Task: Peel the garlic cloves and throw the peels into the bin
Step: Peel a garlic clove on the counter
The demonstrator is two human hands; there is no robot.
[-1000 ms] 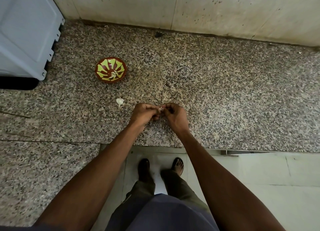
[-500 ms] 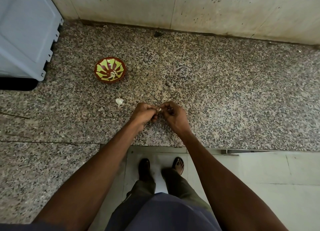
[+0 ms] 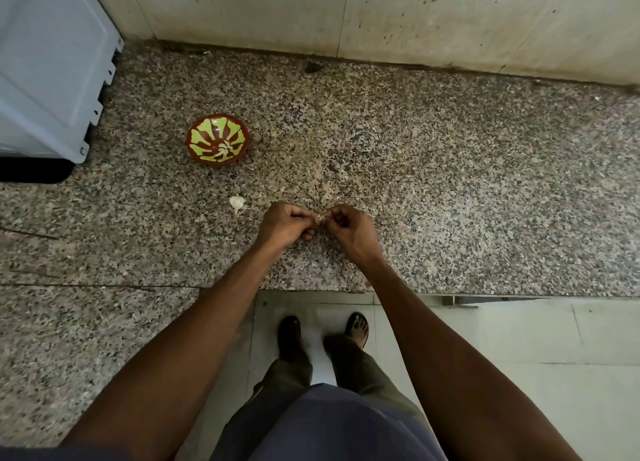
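Soft, even light fell across the speckled granite counter, dimmer toward the lower corners. A dark shadow pooled under the pale grey-blue plastic box. Wide-angle distortion bowed the edges; focus was sharp, with no glare.

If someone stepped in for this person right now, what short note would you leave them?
Left hand and right hand both pinch one garlic clove between them over the counter, mid-peel.
A loose white garlic piece lies on the counter left of the hands; whether clove or peel, I cannot tell.
The bowl stands farther back; its contents are unclear.
Left: finish peeling, then bin the peels. No bin is in view.
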